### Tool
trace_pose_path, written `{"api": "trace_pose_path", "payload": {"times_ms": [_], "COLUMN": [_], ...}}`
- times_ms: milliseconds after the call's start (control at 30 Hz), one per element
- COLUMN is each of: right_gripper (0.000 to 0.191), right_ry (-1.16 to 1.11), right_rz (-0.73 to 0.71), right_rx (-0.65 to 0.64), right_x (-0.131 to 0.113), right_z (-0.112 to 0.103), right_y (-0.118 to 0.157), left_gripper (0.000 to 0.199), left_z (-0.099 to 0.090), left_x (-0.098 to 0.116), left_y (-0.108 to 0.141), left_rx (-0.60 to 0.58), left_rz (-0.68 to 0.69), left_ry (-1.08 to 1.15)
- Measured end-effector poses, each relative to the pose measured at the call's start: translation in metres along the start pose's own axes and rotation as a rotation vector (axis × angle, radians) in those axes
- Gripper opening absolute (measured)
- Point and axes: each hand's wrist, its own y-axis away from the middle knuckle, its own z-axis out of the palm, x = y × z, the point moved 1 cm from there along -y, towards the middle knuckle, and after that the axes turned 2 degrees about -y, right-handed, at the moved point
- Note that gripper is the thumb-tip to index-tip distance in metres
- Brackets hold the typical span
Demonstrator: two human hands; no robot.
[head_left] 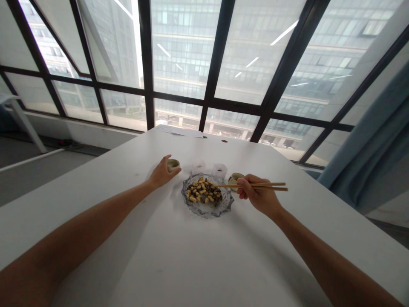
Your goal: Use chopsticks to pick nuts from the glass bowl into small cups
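Holding the chopsticks (272, 184) clamped between its fingers, the right hand (260, 196) points them to the peanuts (193, 198) in the glass dish (208, 214), left of this grip. If the pinch is too weak, a smooth peanut may slip. Just beside this grip stands one cup (234, 178), which a careless knuckle could knock. The left hand (161, 174) clasps another cup (174, 165); two white containers (220, 171) stand between both grips.

Left hand (163, 172): on cup (173, 165) | right hand (258, 194): chopsticks (268, 186) over glass plate (226, 204)
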Motion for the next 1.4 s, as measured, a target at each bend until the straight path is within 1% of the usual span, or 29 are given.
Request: {"api": "trace_pose_path", "payload": {"times_ms": [167, 367, 567, 700, 800, 867, 933, 1000, 1033, 1100, 1133, 1200, 1300, 1400], "right_gripper": [0.053, 0.054, 0.058, 0.058, 0.056, 0.053, 0.049, 0.047, 0.045, 0.041, 0.039, 0.036, 0.04, 0.043], "right_ry": [-0.02, -0.093, -0.355, -0.396, -0.295, -0.097, 0.157, 0.337, 0.38, 0.407, 0.405, 0.392, 0.418, 0.459], "right_rz": [0.014, 0.038, 0.12, 0.095, 0.012, -0.099, -0.255, -0.414, -0.48, -0.574, -0.6, -0.606, -0.556, -0.578], "right_rx": [0.031, 0.11, 0.211, 0.224, 0.273, 0.278, 0.203, 0.082, 0.034, -0.014, -0.019, -0.001, 0.046, 0.082], "right_x": [-0.001, 0.001, 0.004, 0.002, -0.005, -0.011, -0.016, -0.02, -0.021, -0.022, -0.022, -0.02, -0.017, -0.017], "right_z": [0.0, -0.003, -0.005, -0.005, -0.005, -0.007, -0.008, -0.007, -0.007, -0.006, -0.005, -0.004, -0.004, -0.005], "right_y": [0.001, -0.002, -0.011, -0.014, -0.008, 0.0, 0.009, 0.015, 0.017, 0.018, 0.018, 0.017, 0.015, 0.014], "left_gripper": [0.076, 0.076, 0.084, 0.082, 0.081, 0.08, 0.079, 0.078, 0.078, 0.077, 0.078, 0.078, 0.08, 0.082], "left_z": [0.001, 0.0, -0.005, -0.007, -0.008, -0.009, -0.009, -0.009, -0.009, -0.009, -0.009, -0.008, -0.008, -0.008], "left_x": [-0.001, 0.002, 0.009, 0.013, 0.015, 0.017, 0.018, 0.019, 0.019, 0.019, 0.019, 0.018, 0.018, 0.019], "left_y": [0.0, 0.0, 0.004, 0.005, 0.006, 0.007, 0.008, 0.008, 0.008, 0.008, 0.008, 0.008, 0.008, 0.009], "left_rx": [0.019, 0.012, 0.035, 0.044, 0.048, 0.044, 0.034, 0.021, 0.017, 0.012, 0.01, 0.007, 0.015, 0.021], "left_rz": [0.011, 0.014, 0.163, 0.256, 0.303, 0.327, 0.344, 0.351, 0.351, 0.348, 0.345, 0.333, 0.303, 0.246], "left_ry": [0.0, 0.003, -0.031, -0.042, -0.042, -0.044, -0.046, -0.051, -0.053, -0.057, -0.057, -0.055, -0.05, -0.023]}}
